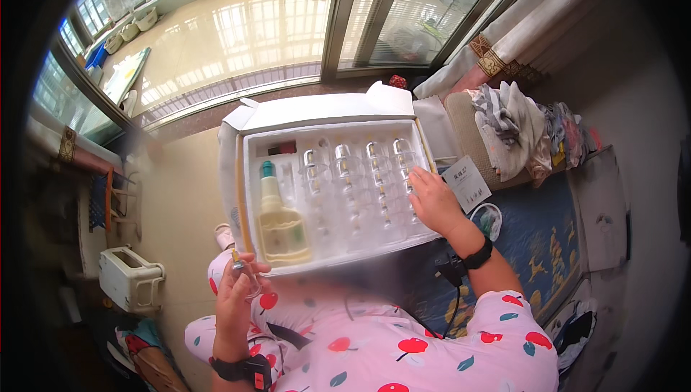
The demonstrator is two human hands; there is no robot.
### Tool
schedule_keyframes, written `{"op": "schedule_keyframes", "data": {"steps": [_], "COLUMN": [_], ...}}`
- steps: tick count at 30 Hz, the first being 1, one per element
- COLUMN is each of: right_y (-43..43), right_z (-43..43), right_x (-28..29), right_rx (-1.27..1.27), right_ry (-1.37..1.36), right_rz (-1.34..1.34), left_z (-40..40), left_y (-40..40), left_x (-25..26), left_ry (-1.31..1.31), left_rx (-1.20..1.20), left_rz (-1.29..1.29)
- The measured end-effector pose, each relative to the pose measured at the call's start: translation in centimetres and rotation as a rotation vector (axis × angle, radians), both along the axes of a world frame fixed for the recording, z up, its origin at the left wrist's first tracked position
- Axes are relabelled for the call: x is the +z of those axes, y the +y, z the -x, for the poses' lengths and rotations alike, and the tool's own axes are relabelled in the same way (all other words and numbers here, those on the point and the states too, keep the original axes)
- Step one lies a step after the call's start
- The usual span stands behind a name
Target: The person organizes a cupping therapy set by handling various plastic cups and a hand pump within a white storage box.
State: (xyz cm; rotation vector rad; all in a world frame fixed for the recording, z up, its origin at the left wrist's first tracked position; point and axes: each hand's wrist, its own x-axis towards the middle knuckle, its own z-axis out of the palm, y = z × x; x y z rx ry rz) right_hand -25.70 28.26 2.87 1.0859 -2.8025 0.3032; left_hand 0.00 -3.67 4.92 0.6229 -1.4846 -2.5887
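My left hand (237,289) holds a clear plastic cupping cup (251,279) with a yellow-tipped valve, just off the near left corner of a foam-lined box. My right hand (436,200) reaches over the right side of the foam tray (334,127), its fingertips at the rightmost column of cups. Whether those fingers grip a cup cannot be made out. Several clear cupping cups (345,168) stand nested in columns in the tray. On its left lies a pale yellow bottle-shaped hand pump (283,232) with a teal tip. A dark red item (282,147) sits in an upper slot.
The white box lid (329,107) stands folded back. Right of the box are a printed card (467,182), a clear bag (487,222) and a cushioned seat (461,122) with piled clothes (513,127). A white plastic stool (129,278) stands on the floor at left.
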Motion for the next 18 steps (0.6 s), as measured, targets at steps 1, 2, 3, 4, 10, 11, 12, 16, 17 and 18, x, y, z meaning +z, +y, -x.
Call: {"op": "schedule_keyframes", "data": {"steps": [1, 2, 3, 4, 10, 11, 12, 16, 17, 18], "right_y": [-0.2, -0.5, -1.0, -1.7, -7.4, -8.2, -8.7, -9.9, -9.9, -9.6], "right_z": [-0.3, -0.7, -1.2, -1.8, -6.7, -7.6, -8.3, -10.8, -11.2, -11.6], "right_x": [0.2, 0.5, 0.9, 1.2, 1.7, 1.6, 1.4, -0.1, -0.6, -0.9], "right_rx": [-0.003, -0.001, 0.001, 0.001, 0.443, 0.533, 0.617, 0.714, 0.713, 0.702], "right_ry": [-0.001, 0.004, 0.007, 0.001, -0.053, -0.054, -0.049, -0.097, -0.1, -0.111], "right_rz": [0.005, 0.045, 0.088, 0.094, 0.239, 0.279, 0.309, 0.463, 0.467, 0.473], "left_z": [0.0, 0.0, -0.1, 0.2, 1.4, 1.3, 1.6, 1.5, 1.5, 1.5], "left_y": [0.0, 0.1, 0.1, 0.5, 2.2, 2.4, 2.8, 3.7, 3.8, 3.9], "left_x": [-0.3, -0.7, -0.7, -0.3, -0.7, -0.7, -0.7, -1.2, -1.7, -2.3], "left_ry": [-0.001, 0.026, 0.05, -0.008, -0.049, -0.067, -0.072, -0.135, -0.104, -0.121], "left_rx": [-0.003, -0.021, -0.039, -0.044, -0.073, -0.107, -0.105, -0.285, -0.366, -0.4], "left_rz": [0.005, -0.056, -0.115, -0.067, -0.181, -0.112, -0.111, -0.023, 0.005, 0.036]}}
